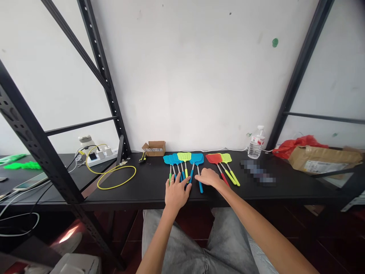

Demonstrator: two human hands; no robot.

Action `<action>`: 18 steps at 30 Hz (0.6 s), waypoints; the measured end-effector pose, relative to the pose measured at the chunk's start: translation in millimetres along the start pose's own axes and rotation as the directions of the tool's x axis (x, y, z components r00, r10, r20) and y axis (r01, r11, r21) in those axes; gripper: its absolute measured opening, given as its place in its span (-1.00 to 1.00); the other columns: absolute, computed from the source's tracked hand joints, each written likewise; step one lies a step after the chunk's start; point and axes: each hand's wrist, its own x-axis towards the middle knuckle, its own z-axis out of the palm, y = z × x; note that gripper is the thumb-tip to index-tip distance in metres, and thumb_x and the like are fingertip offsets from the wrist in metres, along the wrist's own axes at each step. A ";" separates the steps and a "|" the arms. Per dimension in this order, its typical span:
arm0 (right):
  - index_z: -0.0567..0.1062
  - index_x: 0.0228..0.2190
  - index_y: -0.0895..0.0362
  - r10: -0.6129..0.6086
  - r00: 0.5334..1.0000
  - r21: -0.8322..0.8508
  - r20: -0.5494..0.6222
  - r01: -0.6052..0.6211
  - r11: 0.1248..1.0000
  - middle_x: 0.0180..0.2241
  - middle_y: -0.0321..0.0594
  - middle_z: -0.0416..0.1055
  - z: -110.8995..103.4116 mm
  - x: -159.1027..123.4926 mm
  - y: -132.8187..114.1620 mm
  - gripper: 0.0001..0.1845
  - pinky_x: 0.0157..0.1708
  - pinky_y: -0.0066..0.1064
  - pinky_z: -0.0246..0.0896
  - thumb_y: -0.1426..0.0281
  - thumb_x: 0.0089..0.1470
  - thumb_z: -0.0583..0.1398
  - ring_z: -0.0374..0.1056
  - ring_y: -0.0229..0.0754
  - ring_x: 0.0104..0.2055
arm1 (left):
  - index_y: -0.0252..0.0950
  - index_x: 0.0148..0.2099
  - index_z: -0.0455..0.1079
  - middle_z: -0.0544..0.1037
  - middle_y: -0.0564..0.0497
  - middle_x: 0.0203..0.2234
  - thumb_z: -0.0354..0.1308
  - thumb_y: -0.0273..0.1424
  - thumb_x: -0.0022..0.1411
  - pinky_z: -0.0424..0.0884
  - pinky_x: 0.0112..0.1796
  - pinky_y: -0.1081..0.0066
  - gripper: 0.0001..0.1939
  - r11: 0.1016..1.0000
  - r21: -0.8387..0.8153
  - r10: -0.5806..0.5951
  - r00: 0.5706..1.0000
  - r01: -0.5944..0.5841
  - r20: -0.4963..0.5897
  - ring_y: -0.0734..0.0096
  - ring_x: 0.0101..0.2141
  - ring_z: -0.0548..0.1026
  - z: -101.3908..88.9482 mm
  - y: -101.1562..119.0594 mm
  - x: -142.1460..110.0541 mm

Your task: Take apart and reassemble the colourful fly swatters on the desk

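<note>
One open cardboard box (156, 153), left of centre, contents unclear; one clear bottle (256, 144) at right, fill level unreadable. Mid-frame on worktop (151, 186): blue swatters (198, 158), overlapped, count uncertain, plus one lime swatter (184, 156). Beside: one red swatter (213, 158), two lime ones. Left hand (177, 191): fingers spread over handles, gripping nothing. Right hand (208, 177): fingers curled by rightmost blue handle; grip hidden, cannot tell.
</note>
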 end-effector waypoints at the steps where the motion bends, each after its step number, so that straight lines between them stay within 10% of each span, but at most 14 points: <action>1: 0.57 -0.32 0.18 0.004 1.000 -0.003 -0.018 -0.005 1.000 -0.27 0.12 0.53 1.9 -0.9 0.0 -0.52 -0.35 -0.29 0.23 0.03 0.07 0.12 0.47 0.15 -0.17 | 0.15 0.22 0.32 0.30 0.01 0.25 -0.11 -0.09 0.38 0.13 0.15 -0.08 -0.58 1.000 0.001 0.000 1.000 0.000 0.002 -0.07 0.23 0.20 0.4 -0.1 0.2; 8: 0.53 -0.36 0.17 0.049 0.981 0.010 -0.185 -0.048 0.999 -0.25 0.10 0.52 15.7 7.3 1.6 -0.68 -0.31 -0.26 0.23 0.19 0.10 0.12 0.47 0.14 -0.16 | 0.13 0.22 0.33 0.28 0.02 0.26 -0.08 -0.12 0.38 0.13 0.16 -0.07 -0.58 1.000 0.001 -0.006 1.000 0.006 0.030 -0.05 0.24 0.19 -1.1 0.2 1.4; 18: 0.31 -0.59 0.09 0.157 0.931 0.557 -0.329 0.057 0.829 -0.61 -0.26 0.30 20.1 10.6 35.4 -0.67 -0.52 -0.40 -0.01 0.19 0.10 0.03 0.29 -0.17 -0.51 | 0.10 0.22 0.33 0.28 -0.01 0.26 -0.09 -0.13 0.38 0.13 0.16 -0.05 -0.58 1.000 -0.007 -0.010 0.999 0.010 0.044 -0.06 0.25 0.19 -1.3 -0.8 2.5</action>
